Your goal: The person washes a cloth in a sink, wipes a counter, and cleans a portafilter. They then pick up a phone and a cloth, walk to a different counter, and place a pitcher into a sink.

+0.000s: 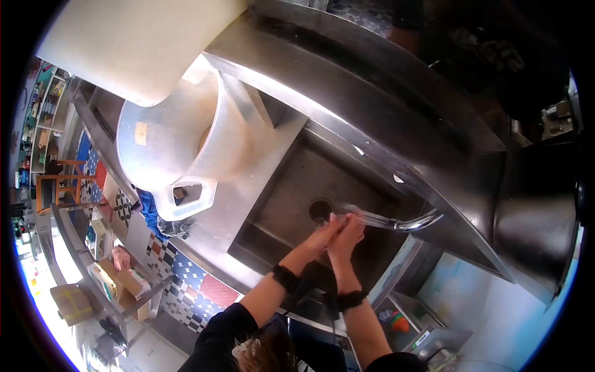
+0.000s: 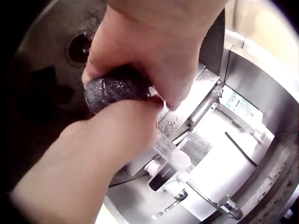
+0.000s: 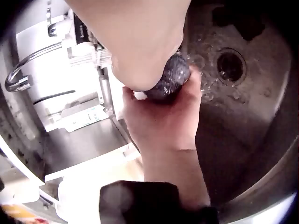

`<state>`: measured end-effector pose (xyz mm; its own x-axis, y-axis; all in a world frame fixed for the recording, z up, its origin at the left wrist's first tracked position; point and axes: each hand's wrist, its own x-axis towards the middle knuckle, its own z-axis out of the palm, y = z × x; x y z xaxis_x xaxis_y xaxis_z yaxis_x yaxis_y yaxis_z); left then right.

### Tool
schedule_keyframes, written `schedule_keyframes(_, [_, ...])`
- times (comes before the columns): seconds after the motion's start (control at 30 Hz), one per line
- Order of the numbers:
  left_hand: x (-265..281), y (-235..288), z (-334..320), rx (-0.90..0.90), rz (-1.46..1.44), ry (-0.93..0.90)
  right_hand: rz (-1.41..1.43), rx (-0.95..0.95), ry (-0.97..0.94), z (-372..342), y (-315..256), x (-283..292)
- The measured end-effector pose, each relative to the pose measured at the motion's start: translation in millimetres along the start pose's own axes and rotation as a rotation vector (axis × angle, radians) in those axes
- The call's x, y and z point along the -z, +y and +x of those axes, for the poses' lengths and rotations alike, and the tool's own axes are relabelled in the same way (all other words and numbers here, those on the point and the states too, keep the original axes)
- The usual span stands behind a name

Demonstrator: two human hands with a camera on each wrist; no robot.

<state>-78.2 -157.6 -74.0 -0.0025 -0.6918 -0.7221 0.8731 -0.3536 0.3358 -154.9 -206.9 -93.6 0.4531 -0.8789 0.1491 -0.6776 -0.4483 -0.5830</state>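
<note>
Since the sink's [image 1: 282, 186] edges presumably catch the faucet's [image 1: 420, 223] runoff, the right hand [image 1: 347, 239] grips a dark, wet lump [image 3: 173, 77] within them, the left hand [image 1: 321, 238] touching it, finger curl impossible to tell

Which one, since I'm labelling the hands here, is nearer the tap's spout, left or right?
The right hand: in the head view it is on the spout's side, with the left hand farther off.

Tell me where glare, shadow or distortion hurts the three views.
Head: fisheye curvature and dark corners, glare along the long steel ledge. Left wrist: the flat white panel is washed out. Right wrist: the same panel is overexposed, while shadow darkens the grey metal sink.
</note>
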Motion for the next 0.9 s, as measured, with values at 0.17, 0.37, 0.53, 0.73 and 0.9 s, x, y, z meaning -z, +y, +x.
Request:
schedule_keyframes(0.17, [2.4, -6.5, -22.0, -0.051, -0.379, 0.232, -0.140, 0.074, 0.010, -14.1, -14.1, -29.6])
schedule_keyframes(0.37, [67.5, -24.4, -18.1, -0.150, -0.145, 0.488, 1.371, -1.183, -0.104, -20.1, 50.7, -70.8])
schedule_keyframes(0.53, [88.0, 14.9, -61.3, -0.194, -0.306, 0.464, 0.806, -1.349, -0.035, -27.8, 146.0, -78.2])
schedule_keyframes(0.73, [101.7, 15.9, -60.6, -0.112, -0.083, 0.363, 0.543, -1.225, -0.325, -51.7, 205.9, -90.9])
schedule_keyframes(0.9, [95.3, 6.7, -45.4, -0.025, -0.167, 0.411, 0.455, -0.893, -0.570, -53.8, 217.4, -97.0])
